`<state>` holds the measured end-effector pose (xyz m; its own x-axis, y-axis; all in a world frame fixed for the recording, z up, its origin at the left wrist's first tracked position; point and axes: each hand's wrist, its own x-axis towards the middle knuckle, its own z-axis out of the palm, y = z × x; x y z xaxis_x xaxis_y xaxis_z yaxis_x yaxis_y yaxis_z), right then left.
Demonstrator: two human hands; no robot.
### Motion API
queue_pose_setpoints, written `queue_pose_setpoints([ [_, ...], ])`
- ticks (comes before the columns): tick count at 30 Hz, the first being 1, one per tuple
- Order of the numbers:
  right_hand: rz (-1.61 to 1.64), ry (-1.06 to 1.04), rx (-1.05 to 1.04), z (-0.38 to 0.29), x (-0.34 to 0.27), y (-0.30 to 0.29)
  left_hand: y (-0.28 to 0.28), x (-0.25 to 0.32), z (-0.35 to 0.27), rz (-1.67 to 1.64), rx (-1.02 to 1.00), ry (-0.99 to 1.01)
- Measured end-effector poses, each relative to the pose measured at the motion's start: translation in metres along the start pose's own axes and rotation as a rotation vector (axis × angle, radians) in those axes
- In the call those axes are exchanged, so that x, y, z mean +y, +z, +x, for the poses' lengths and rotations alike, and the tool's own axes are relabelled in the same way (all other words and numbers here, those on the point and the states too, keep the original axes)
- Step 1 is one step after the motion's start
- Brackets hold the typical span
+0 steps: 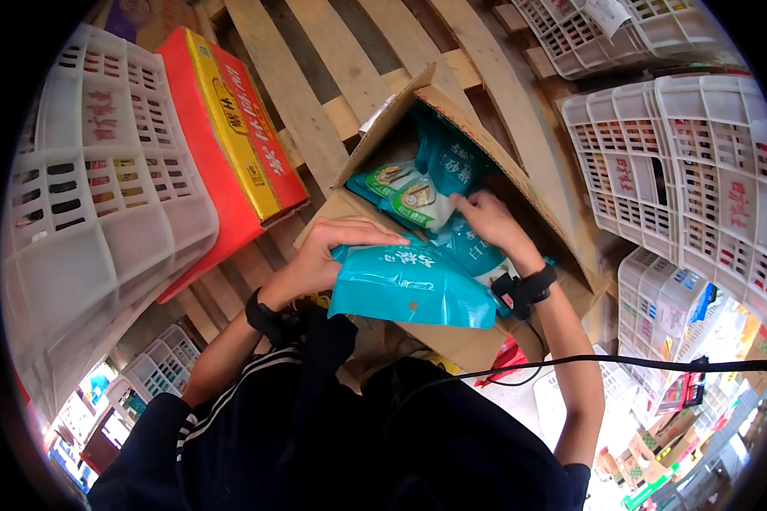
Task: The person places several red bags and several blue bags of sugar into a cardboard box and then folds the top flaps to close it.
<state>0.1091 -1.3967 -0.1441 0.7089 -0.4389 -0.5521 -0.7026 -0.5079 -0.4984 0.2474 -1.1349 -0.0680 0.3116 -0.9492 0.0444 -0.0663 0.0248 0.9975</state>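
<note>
An open cardboard box [505,172] stands tilted on wooden pallet slats, with several teal plastic bags of sugar [457,160] inside, some with clear and green printed panels. My left hand [342,246] holds the upper edge of a teal bag [415,284] at the near side of the box, its fingers flat along the top and the thumb hidden beneath or behind. My right hand [489,220] reaches into the box among the bags, fingers curled close to one bag's edge; whether it grips the plastic cannot be told. Both wrists wear black straps.
At left, white plastic crates [112,223] stand beside a red and yellow carton [243,128]. More white crates [671,166] with goods inside line the right side. Pallet slats [332,57] with gaps lie beyond the box. A black cable [645,364] crosses over my right forearm.
</note>
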Motion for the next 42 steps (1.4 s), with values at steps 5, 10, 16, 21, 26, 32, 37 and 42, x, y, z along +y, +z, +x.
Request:
queue_pose_setpoints([
  [5, 0.817, 0.291, -0.184, 0.005, 0.022, 0.044, 0.0, -0.001, 0.004, -0.024, -0.026, 0.009],
  [10, 1.275, 0.34, -0.118, -0.007, -0.013, 0.045, 0.002, -0.002, 0.007, -0.016, -0.026, -0.016],
  [16, 1.414, 0.195, -0.173, 0.004, -0.009, 0.043, 0.005, -0.002, 0.006, -0.001, -0.001, -0.017],
  [21, 1.612, 0.207, -0.168, 0.001, -0.023, 0.036, 0.006, -0.001, 0.005, 0.017, 0.001, -0.025],
  [26, 1.417, 0.167, -0.129, 0.004, -0.018, 0.061, 0.009, -0.001, 0.005, 0.022, 0.003, -0.043],
  [32, 1.538, 0.23, -0.234, 0.018, -0.022, 0.067, 0.011, -0.009, 0.002, 0.053, 0.006, -0.013],
  [37, 1.863, 0.242, -0.473, 0.014, -0.027, 0.053, 0.012, -0.007, 0.004, 0.072, 0.007, -0.017],
  [42, 1.732, 0.217, -0.339, 0.027, -0.011, 0.074, 0.013, -0.009, 0.007, 0.039, 0.024, 0.006],
])
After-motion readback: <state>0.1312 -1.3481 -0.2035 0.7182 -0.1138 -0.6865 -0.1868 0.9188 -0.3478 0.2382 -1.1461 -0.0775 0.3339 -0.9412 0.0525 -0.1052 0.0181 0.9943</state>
